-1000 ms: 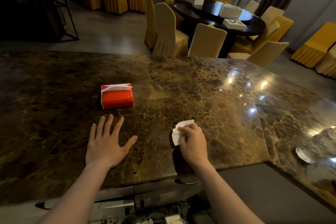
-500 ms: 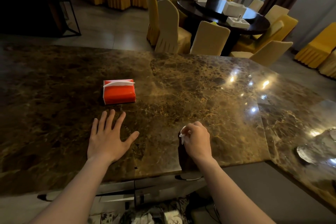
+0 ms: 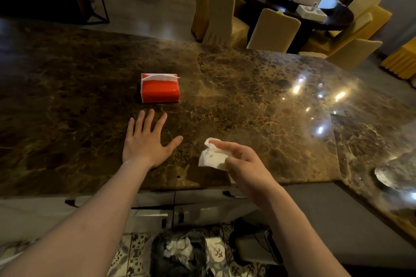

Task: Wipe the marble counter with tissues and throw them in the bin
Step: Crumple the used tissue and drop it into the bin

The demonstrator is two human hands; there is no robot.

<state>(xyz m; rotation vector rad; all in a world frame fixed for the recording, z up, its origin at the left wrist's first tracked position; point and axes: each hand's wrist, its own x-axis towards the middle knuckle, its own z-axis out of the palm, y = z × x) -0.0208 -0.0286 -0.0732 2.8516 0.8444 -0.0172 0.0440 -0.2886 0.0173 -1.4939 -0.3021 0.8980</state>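
Note:
A brown marble counter (image 3: 247,101) spreads in front of me. On it lies a red tissue pack (image 3: 159,88) with a white tissue sticking out of its top. My left hand (image 3: 146,141) rests flat on the marble just in front of the pack, fingers spread. My right hand (image 3: 243,164) hovers above the counter's near edge and pinches a crumpled white tissue (image 3: 211,155). Below the counter, between my arms, stands a bin (image 3: 180,254) lined with a dark bag and holding crumpled white tissues.
A glass dish (image 3: 396,175) sits on the counter's right wing. Under the counter are grey cabinet doors (image 3: 198,204) and a patterned tile floor. Beyond the counter stands a round dark dining table (image 3: 292,0) ringed by yellow-covered chairs.
My right hand has lifted off the marble and drawn back toward the near edge with the tissue bunched in it. The view has tilted down, bringing the bin into sight. My left hand stays put.

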